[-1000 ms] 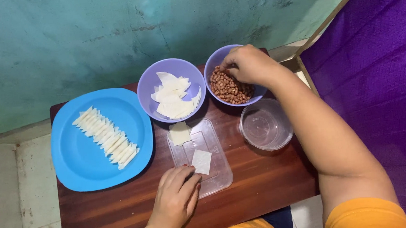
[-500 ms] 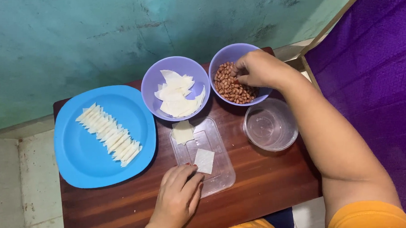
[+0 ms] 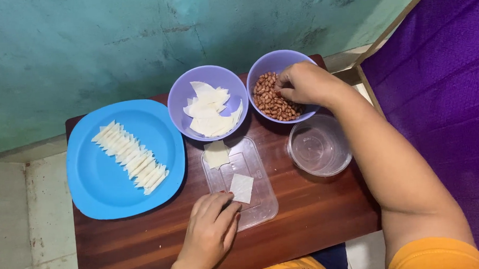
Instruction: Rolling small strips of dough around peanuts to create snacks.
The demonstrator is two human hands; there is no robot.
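Peanuts [image 3: 273,101], in purple bowl [image 3: 263,69] at the table's [image 3: 318,212] far right corner: my right hand [image 3: 307,83] pinches a few there. I'd lift only a small pinch, fingertips closed. Left hand [image 3: 211,232] presses the square wrapper [image 3: 242,187] on the clear lid [image 3: 264,203], near edge.

No packages, labels, signs or screens show here. The nearest thing to packaging is a clear rectangular plastic lid [image 3: 250,190] lying flat on the counter [image 3: 318,212], unprinted and colourless; the bowls and plate around it are plain too, with no sticker or marking.
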